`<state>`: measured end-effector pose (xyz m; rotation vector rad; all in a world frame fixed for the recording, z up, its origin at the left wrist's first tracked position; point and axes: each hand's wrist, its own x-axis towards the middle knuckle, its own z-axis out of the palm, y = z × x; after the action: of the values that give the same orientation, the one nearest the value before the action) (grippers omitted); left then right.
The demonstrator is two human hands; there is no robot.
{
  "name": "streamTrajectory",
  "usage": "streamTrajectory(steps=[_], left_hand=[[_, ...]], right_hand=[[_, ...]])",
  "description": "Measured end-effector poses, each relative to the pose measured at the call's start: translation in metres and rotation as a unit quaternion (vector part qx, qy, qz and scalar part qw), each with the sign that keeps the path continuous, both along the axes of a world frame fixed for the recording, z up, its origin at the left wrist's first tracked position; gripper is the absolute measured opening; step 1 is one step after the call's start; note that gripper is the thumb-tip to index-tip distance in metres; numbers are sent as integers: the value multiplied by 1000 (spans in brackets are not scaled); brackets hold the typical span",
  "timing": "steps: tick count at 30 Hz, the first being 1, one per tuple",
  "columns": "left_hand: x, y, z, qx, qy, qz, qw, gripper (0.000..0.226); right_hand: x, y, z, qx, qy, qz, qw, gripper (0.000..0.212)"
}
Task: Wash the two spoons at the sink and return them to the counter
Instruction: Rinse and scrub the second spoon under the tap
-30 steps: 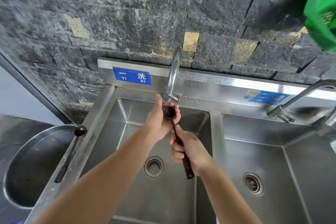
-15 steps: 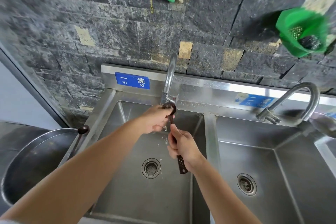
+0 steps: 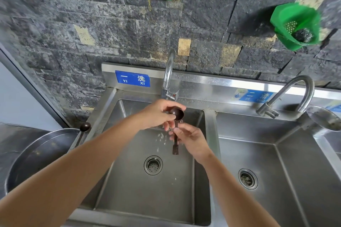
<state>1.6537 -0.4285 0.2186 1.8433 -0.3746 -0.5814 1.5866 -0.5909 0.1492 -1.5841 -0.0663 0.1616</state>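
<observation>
My left hand (image 3: 156, 114) pinches the dark spoon (image 3: 176, 127) by its bowl under the faucet (image 3: 168, 73), handle pointing down toward me through my loosely curled right hand (image 3: 191, 140); the second spoon (image 3: 82, 132) lies left on the surface.

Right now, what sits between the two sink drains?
In the head view, only the steel divider between the basins lies between the left drain and the right drain; the right forearm crosses above it.

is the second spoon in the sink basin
No, the second spoon rests on the sink's left rim, outside the basin.
</observation>
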Motion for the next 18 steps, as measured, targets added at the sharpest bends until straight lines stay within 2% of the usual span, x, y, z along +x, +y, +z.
streamTrajectory(steps=[6, 7, 11, 14, 16, 18], left_hand=[[-6, -4, 44, 101, -111, -33, 988, 36], [-4, -3, 52, 114, -127, -30, 985, 34], [-2, 2, 62, 187, -193, 12, 963, 30], [-17, -3, 54, 228, -194, 16, 954, 32], [-24, -10, 49, 225, -198, 25, 954, 37], [-23, -14, 50, 204, -203, 52, 956, 41]], right_hand=[[4, 14, 26, 128, -15, 14, 992, 13], [1, 17, 23, 122, -4, 10, 993, 11], [-12, 19, -4, -1, 55, 1, 999, 10], [-5, 22, 6, 13, 18, -5, 1000, 7], [4, 25, 20, 56, -27, -24, 998, 24], [5, 26, 26, 112, -56, -30, 992, 23]])
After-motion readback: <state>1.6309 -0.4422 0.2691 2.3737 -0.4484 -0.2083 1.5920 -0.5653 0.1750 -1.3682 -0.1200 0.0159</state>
